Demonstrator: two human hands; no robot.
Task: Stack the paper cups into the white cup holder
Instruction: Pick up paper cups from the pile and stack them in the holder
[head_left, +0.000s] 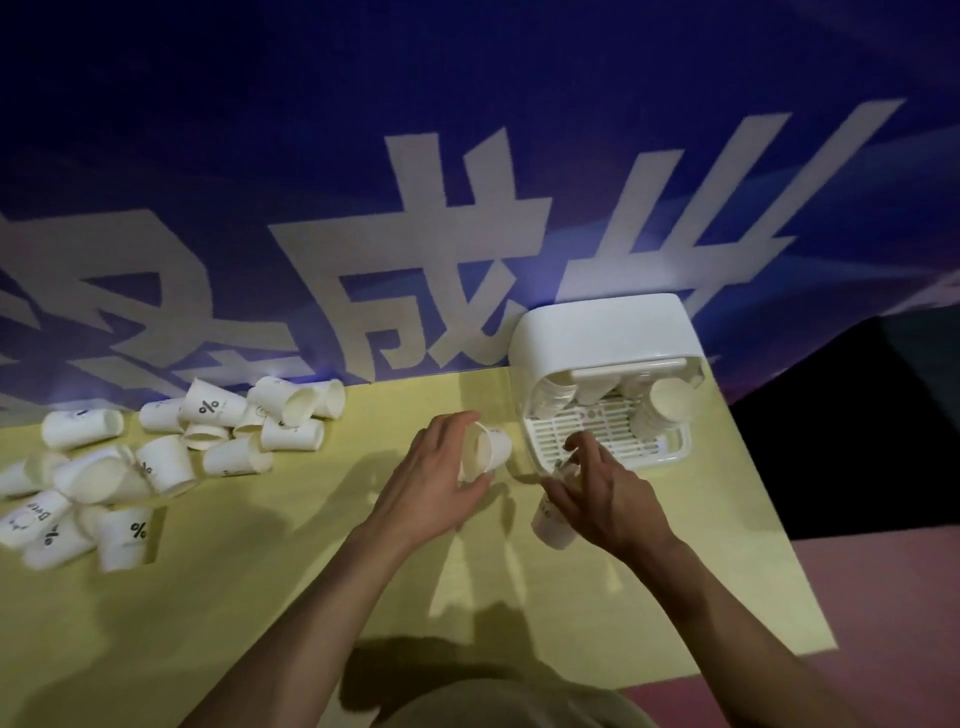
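The white cup holder (602, 332) stands at the table's far right, with stacks of paper cups (667, 402) inside over its slotted tray. My left hand (436, 478) grips one white paper cup (491, 449) lying sideways, just left of the holder. My right hand (608, 493) holds another paper cup (553, 527) in front of the holder's tray, its base pointing toward me. A heap of loose paper cups (166, 457), some printed with a % mark, lies on the left of the table.
The yellow table (260, 597) ends at a right edge near the holder, with pink floor (883, 623) beyond. A blue banner (467, 156) with large white characters rises directly behind the table.
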